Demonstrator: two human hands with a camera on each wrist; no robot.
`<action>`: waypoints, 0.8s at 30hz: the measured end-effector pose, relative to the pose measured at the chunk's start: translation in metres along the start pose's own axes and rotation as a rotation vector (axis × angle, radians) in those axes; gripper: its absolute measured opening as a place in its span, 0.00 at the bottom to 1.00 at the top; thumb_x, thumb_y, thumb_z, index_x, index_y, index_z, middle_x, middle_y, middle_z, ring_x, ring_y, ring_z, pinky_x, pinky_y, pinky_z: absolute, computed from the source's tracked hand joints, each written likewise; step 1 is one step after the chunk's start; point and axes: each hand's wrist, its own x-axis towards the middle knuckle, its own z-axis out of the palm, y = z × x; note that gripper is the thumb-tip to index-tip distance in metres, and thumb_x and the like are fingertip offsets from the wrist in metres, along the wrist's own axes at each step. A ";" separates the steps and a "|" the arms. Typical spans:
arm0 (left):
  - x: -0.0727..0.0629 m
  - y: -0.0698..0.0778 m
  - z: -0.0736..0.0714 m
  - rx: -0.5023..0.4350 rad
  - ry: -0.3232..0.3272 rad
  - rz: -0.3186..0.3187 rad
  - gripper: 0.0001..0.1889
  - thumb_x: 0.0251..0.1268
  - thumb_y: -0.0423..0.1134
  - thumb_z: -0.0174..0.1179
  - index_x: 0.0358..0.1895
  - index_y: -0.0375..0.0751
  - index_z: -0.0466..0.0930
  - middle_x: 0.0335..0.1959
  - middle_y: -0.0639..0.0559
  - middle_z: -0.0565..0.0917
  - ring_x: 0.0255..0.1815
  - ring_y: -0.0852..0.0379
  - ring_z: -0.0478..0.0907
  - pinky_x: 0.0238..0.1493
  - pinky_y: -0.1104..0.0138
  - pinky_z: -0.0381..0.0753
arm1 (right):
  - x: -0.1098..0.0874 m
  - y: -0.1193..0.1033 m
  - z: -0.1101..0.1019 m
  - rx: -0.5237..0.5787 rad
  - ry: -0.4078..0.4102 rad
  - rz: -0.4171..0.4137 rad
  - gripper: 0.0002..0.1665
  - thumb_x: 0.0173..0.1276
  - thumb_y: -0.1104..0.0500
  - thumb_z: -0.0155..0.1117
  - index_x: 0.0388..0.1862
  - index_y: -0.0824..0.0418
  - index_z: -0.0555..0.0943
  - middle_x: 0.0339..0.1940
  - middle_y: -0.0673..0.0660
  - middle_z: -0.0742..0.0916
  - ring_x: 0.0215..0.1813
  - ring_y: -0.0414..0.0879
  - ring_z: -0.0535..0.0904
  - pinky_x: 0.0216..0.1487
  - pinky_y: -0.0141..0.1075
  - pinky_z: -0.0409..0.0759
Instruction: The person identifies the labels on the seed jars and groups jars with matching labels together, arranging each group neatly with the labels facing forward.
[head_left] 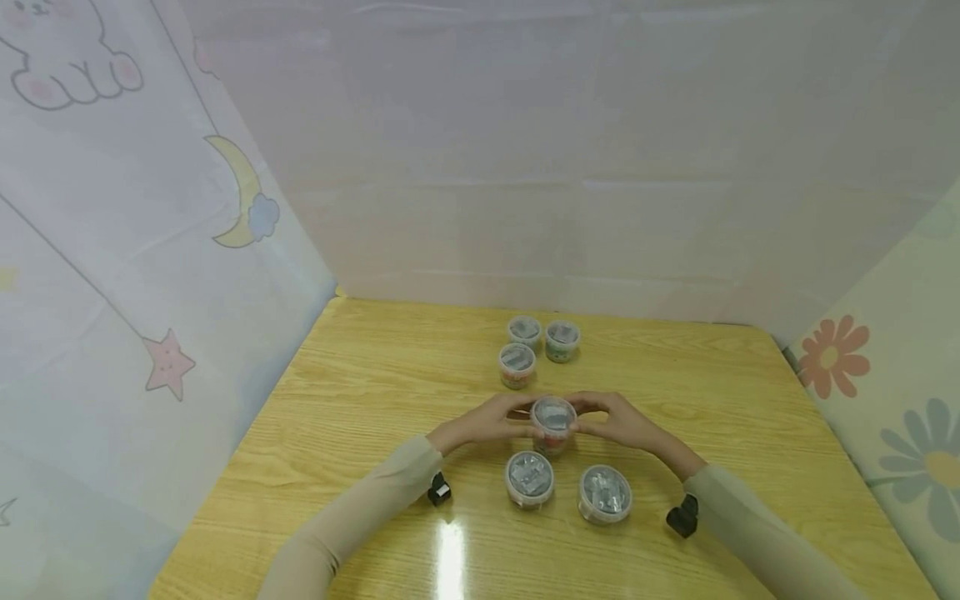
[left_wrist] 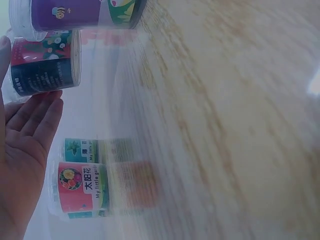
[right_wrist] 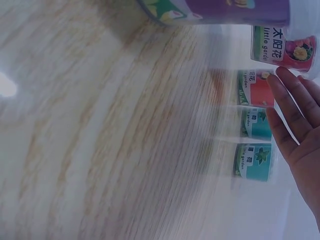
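Between both hands is a small round plant-growing tub (head_left: 553, 415) with a clear lid, a grey packet showing under it. My left hand (head_left: 495, 419) holds its left side and my right hand (head_left: 621, 419) its right, thumbs toward me and fingers behind. In the left wrist view the held tub (left_wrist: 42, 75) shows a red and dark label, its base a little above the tabletop. The right wrist view shows its red flower label (right_wrist: 297, 50). Two similar tubs stand nearer me, one front left (head_left: 529, 477) and one front right (head_left: 604, 493).
Beyond the hands stand a red-labelled tub (head_left: 517, 365) and two teal-labelled tubs, one left (head_left: 524, 331) and one right (head_left: 562, 340). The wooden table (head_left: 360, 367) meets a pale sheet (head_left: 487, 208) at the back and patterned sheets at both sides.
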 end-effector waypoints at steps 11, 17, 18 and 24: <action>-0.001 0.000 -0.003 -0.018 0.049 0.022 0.30 0.64 0.48 0.55 0.69 0.57 0.59 0.63 0.59 0.71 0.61 0.61 0.70 0.58 0.70 0.73 | 0.003 -0.004 0.003 -0.008 0.022 0.047 0.26 0.64 0.51 0.63 0.61 0.53 0.73 0.54 0.50 0.82 0.51 0.41 0.79 0.52 0.45 0.79; -0.002 0.001 -0.007 -0.021 0.087 0.045 0.30 0.64 0.48 0.55 0.70 0.55 0.59 0.65 0.56 0.69 0.61 0.59 0.70 0.59 0.69 0.73 | 0.008 -0.009 0.007 -0.004 0.047 0.035 0.29 0.65 0.52 0.62 0.64 0.53 0.70 0.56 0.52 0.80 0.52 0.44 0.79 0.52 0.43 0.79; -0.003 0.001 -0.008 -0.021 0.096 0.047 0.30 0.64 0.48 0.55 0.70 0.55 0.59 0.65 0.56 0.68 0.61 0.59 0.70 0.59 0.68 0.73 | 0.009 -0.010 0.007 0.000 0.051 0.028 0.29 0.64 0.53 0.63 0.64 0.53 0.70 0.56 0.52 0.80 0.51 0.44 0.80 0.52 0.43 0.79; -0.004 -0.001 -0.012 -0.013 0.139 0.048 0.31 0.64 0.51 0.55 0.70 0.56 0.58 0.66 0.56 0.68 0.61 0.59 0.71 0.59 0.67 0.73 | 0.014 -0.011 0.013 0.043 0.069 0.030 0.34 0.63 0.54 0.65 0.67 0.52 0.66 0.57 0.54 0.79 0.50 0.46 0.80 0.52 0.46 0.79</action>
